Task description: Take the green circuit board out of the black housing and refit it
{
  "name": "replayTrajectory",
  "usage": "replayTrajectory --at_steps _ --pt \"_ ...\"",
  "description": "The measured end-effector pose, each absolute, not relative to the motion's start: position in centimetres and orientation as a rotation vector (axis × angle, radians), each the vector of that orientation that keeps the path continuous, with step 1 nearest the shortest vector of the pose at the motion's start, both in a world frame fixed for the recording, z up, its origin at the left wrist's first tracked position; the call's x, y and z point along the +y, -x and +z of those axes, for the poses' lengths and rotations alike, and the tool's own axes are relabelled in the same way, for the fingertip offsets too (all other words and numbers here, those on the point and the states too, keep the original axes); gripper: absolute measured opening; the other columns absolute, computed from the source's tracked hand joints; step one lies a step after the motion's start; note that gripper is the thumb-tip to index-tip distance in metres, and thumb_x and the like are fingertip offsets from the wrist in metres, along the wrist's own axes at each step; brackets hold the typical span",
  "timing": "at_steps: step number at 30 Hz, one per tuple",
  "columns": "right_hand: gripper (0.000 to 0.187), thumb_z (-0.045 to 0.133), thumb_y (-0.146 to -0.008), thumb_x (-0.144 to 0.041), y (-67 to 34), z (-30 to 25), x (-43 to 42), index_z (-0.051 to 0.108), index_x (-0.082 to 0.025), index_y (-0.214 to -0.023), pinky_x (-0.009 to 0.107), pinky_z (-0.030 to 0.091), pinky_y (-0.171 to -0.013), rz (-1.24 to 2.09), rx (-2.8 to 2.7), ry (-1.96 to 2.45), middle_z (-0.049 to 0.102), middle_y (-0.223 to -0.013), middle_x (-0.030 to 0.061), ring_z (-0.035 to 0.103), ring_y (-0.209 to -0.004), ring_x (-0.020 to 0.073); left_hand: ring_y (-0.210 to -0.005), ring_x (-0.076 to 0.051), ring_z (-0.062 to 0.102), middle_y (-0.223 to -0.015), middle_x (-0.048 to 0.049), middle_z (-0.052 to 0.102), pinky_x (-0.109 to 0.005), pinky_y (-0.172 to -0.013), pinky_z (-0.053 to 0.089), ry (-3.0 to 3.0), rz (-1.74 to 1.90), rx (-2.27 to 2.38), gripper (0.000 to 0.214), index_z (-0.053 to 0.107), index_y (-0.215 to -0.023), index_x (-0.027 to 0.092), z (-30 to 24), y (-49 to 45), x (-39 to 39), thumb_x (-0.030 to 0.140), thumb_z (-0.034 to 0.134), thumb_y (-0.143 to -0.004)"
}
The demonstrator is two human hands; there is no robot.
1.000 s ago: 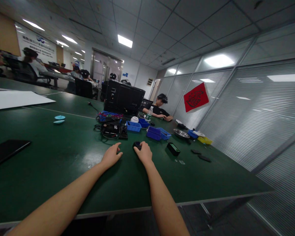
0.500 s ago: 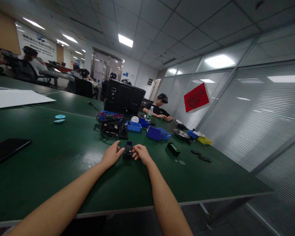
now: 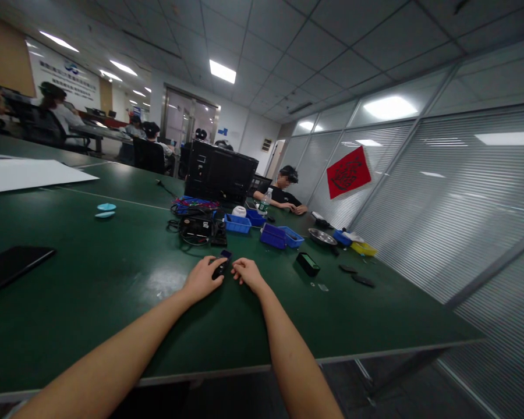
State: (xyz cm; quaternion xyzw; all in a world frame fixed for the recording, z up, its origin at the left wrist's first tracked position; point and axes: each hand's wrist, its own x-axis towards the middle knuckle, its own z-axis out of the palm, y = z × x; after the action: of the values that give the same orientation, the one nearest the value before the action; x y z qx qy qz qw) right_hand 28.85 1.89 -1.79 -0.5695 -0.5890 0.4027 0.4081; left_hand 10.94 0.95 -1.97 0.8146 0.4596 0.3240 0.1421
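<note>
Small black device [image 3: 221,267] on a green table [image 3: 209,343], the clock's centre here: the left hand [image 3: 203,278], at nine o'clock, has fingers and thumb closed around it. Just beside, at three o'clock, the right hand [image 3: 248,273] is loosely curled; whether it pinches anything cannot be told. Farther out at three, an open black box [image 3: 308,265]; at eleven, a power adapter [image 3: 194,228]; toward one, a blue basket [image 3: 237,225].

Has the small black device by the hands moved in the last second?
Yes, the small black device has shifted left, judged against the baseball.
</note>
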Motion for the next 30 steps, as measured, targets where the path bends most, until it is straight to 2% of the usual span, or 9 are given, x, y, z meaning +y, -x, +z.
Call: replayTrajectory --at_steps 4,7,13,20,30 --pt "0.008 0.048 -0.073 -0.015 -29.3 -2.0 2.1 0.053 -0.015 -0.078 0.014 0.035 -0.031 1.008 -1.492 1.418 0.059 -0.065 -0.0001 0.052 -0.046 0.0071 -0.101 -0.019 0.049 -0.116 -0.0028 0.049 -0.029 -0.09 0.036 -2.299 0.885 1.365 0.051 0.049 -0.119 0.031 -1.7 -10.5 1.4 0.017 0.05 -0.07" --pt "0.008 0.048 -0.073 -0.016 -29.6 -2.1 2.2 0.054 -0.014 -0.079 0.014 0.035 -0.031 1.003 -1.486 1.404 0.059 -0.065 0.0003 0.052 -0.046 0.0074 -0.098 -0.018 0.051 -0.115 -0.0016 0.049 -0.027 -0.087 0.038 -2.249 0.872 1.414 0.051 0.051 -0.117 0.032 -1.6 -10.0 1.6 0.016 0.048 -0.068" --pt "0.009 0.048 -0.073 -0.015 -29.9 -2.2 2.2 0.054 -0.013 -0.079 0.015 0.037 -0.032 1.02 -1.495 1.356 0.059 -0.066 0.0011 0.053 -0.048 0.0079 -0.095 -0.017 0.052 -0.11 0.0002 0.051 -0.025 -0.08 0.04 -2.239 0.837 1.476 0.054 0.048 -0.118 0.035 -1.2 -8.6 1.5 0.017 0.048 -0.067" --pt "0.007 0.05 -0.072 -0.014 -30.1 -2.5 2.4 0.054 -0.013 -0.078 0.015 0.036 -0.031 1.057 -1.447 1.333 0.06 -0.064 0.001 0.052 -0.045 0.0075 -0.091 -0.017 0.054 -0.104 -0.0011 0.053 -0.024 -0.078 0.041 -2.263 0.725 1.54 0.057 0.044 -0.123 0.033 -0.1 -5.9 1.5 0.022 0.047 -0.067" --pt "0.007 0.049 -0.072 -0.013 -30.0 -2.3 2.3 0.054 -0.013 -0.077 0.015 0.036 -0.031 1.055 -1.448 1.327 0.06 -0.064 0.0013 0.052 -0.045 0.0076 -0.087 -0.02 0.057 -0.107 -0.0042 0.052 -0.027 -0.072 0.044 -2.163 0.692 1.818 0.054 0.043 -0.125 0.032 0.5 1.1 2.6 0.032 0.045 -0.07"
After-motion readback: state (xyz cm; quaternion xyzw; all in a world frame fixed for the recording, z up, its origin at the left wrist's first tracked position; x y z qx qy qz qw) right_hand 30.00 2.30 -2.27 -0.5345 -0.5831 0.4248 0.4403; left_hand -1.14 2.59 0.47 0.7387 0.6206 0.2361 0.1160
